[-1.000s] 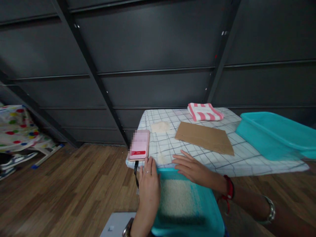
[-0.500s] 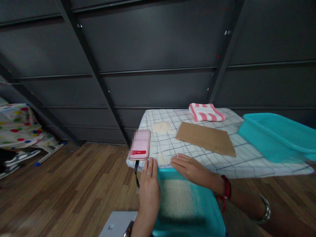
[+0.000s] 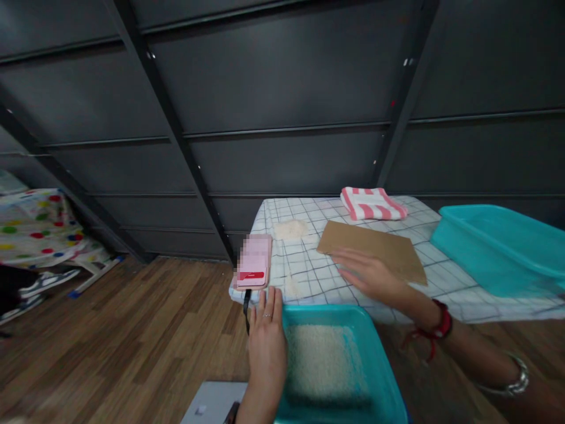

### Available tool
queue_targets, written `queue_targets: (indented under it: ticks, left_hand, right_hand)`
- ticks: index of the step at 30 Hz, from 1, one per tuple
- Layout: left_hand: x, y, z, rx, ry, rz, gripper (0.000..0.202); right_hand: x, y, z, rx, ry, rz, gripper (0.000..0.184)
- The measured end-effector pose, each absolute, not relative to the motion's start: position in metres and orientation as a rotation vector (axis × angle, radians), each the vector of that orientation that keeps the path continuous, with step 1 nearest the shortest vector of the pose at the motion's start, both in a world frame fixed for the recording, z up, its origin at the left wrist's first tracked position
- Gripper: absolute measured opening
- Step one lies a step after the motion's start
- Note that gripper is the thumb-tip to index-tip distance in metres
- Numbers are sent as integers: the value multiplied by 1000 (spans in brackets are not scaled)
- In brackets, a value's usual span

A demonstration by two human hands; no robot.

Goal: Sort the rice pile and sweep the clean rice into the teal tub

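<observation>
My left hand [image 3: 268, 347] lies with fingers stretched out at the left rim of a teal plastic tub [image 3: 382, 353]. The tub holds a layer of white rice grains [image 3: 324, 362] and sits against the table's near edge. Fingers straight, my right hand [image 3: 364, 272] is over the near-left edge of a flat piece of brown cardboard [image 3: 391, 250]; whether it touches the cardboard I cannot tell. A pale patch of grains [image 3: 291, 229] lies on the checked tablecloth [image 3: 304, 209], with a fainter scatter of grains [image 3: 291, 287] nearer the tub.
A pink phone [image 3: 255, 262] with a black cable lies at the table's left corner. A folded pink-and-white striped towel [image 3: 373, 203] is at the back, and another teal tub [image 3: 498, 253] stands on the right. A grey laptop [image 3: 212, 403] shows below left. Another person's shoes [image 3: 48, 282] appear far left.
My right hand has moved right and away from me, from above the tub's far rim to the cardboard. My left hand has stayed at the tub's left rim.
</observation>
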State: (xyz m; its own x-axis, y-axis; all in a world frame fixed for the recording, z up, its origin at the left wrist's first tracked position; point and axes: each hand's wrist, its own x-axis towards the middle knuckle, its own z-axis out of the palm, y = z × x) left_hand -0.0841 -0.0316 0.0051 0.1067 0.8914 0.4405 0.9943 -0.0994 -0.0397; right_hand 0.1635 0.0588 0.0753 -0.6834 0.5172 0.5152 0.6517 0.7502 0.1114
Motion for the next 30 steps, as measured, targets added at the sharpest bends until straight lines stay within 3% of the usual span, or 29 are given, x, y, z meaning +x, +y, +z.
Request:
queue_targets:
  ticks: [3, 5, 9, 14, 19, 24, 30]
  left_hand:
    - [-83, -32, 7, -2049, -1865, -457, 59]
    - [-83, -32, 7, -2038, -1869, -457, 59]
    - [-82, -32, 7, -2036, -1895, -447, 54]
    - [-80, -33, 4, -2014, -1908, -485, 54]
    - [-78, -32, 0, -1972, -1913, -611, 53]
    - [-78, -30, 0, -1947, -1894, -651, 48]
    - [-78, -31, 1, -1947, -1888, -609, 47]
  right_hand:
    - [189, 84, 90, -1322, -2626, -422, 41]
    - [196, 95, 92, -1462, -2785, -402, 41]
    - [188, 98, 90, -1480, -2931, -458, 19]
    - [181, 91, 112, -1524, -2883, -647, 32]
    - [201, 101, 143, -1713, -2585, -884, 28]
    - [222, 114, 154, -1642, -2568, -757, 23]
    - [185, 84, 164, -1197, -2682, -574, 16]
